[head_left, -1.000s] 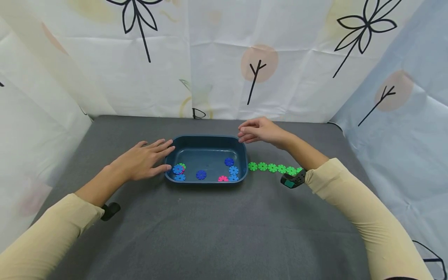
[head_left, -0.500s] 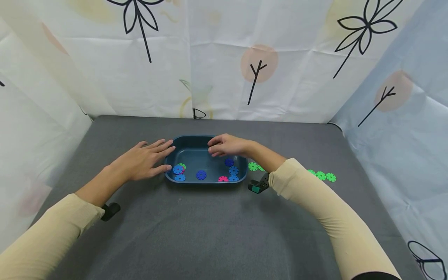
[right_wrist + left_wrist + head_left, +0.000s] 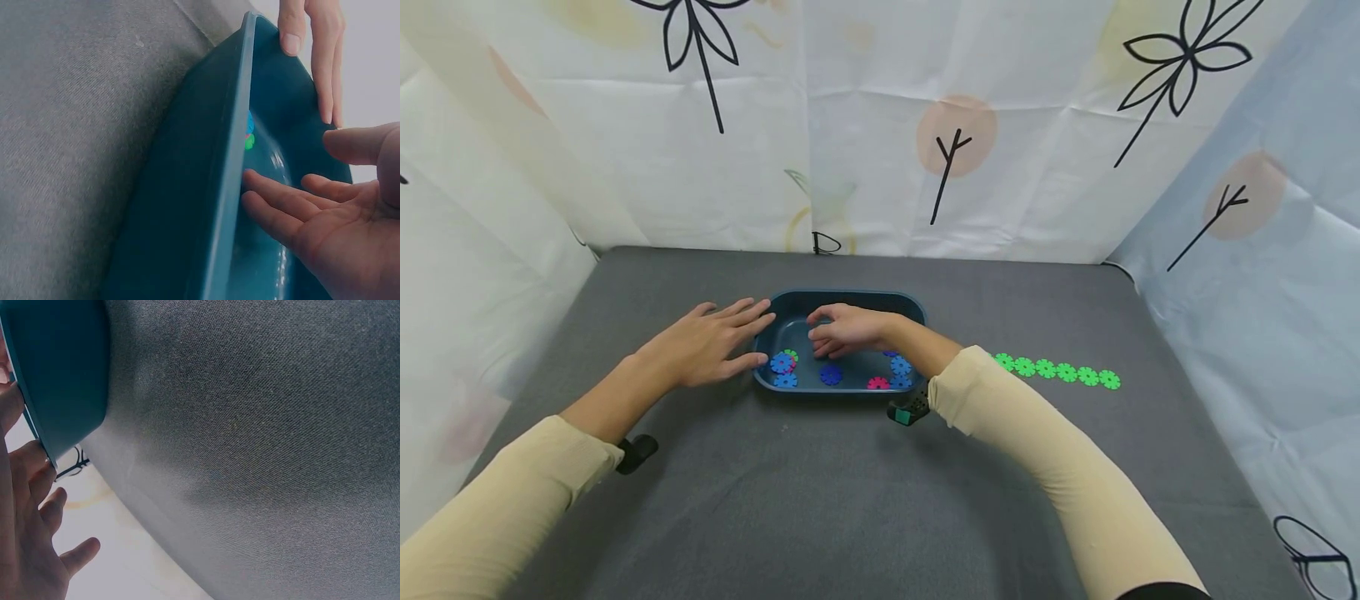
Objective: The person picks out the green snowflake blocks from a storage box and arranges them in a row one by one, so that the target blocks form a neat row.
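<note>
A dark blue rectangular tray point(image 3: 790, 323) holds several flower-shaped plastic discs. My left hand point(image 3: 711, 343) rests on its left rim, fingers spread and straight; the left wrist view shows these fingertips at the tray's edge point(image 3: 47, 453). Inside the tray, over its middle, my right hand point(image 3: 850, 331) reaches down with loose fingers. In the right wrist view nothing shows between that thumb and fingers point(image 3: 284, 212). Just below them lies a dark blue disc point(image 3: 831, 374). Blue discs point(image 3: 782, 363) with green and pink ones sit at the left end. Another pink disc point(image 3: 877, 383) lies at front right.
To the right of the tray, a row of green flower discs point(image 3: 1067, 372) lies on the grey cloth point(image 3: 850, 500), partly covered by my right sleeve point(image 3: 1037, 442). Patterned white curtains point(image 3: 880, 150) stand behind and at both sides.
My right hand has moved left and down, from beyond the tray's right end into its middle. More of the green row's right end shows. My left hand has stayed at the rim.
</note>
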### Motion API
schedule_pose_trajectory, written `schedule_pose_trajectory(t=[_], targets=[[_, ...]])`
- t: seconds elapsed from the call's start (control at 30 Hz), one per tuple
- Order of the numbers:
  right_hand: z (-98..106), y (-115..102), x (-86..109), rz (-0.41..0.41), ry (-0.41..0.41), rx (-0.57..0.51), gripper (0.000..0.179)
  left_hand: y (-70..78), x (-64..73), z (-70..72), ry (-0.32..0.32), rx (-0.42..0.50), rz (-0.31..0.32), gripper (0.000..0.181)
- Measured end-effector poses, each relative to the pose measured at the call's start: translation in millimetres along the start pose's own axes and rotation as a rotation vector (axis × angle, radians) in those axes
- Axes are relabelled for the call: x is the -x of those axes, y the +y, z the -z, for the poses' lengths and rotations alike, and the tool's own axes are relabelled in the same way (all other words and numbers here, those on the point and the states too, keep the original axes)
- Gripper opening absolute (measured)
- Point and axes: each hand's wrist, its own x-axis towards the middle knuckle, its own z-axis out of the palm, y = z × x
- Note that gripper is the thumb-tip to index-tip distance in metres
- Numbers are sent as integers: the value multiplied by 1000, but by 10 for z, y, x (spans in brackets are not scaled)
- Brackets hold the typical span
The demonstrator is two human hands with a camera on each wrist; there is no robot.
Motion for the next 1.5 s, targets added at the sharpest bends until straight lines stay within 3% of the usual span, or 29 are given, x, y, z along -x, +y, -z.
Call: schedule_pose_trajectory(t=[0.6, 1.1, 1.5], targets=[[-200, -38, -256, 69, -51, 83, 53, -22, 9, -9, 11, 7, -20, 68], [-349, -33, -279, 76, -110, 101, 54, -9, 15, -8, 16, -12, -25, 67], [-411, -6, -256, 91, -173, 205, 49, -4, 25, -5, 22, -15, -31, 65]])
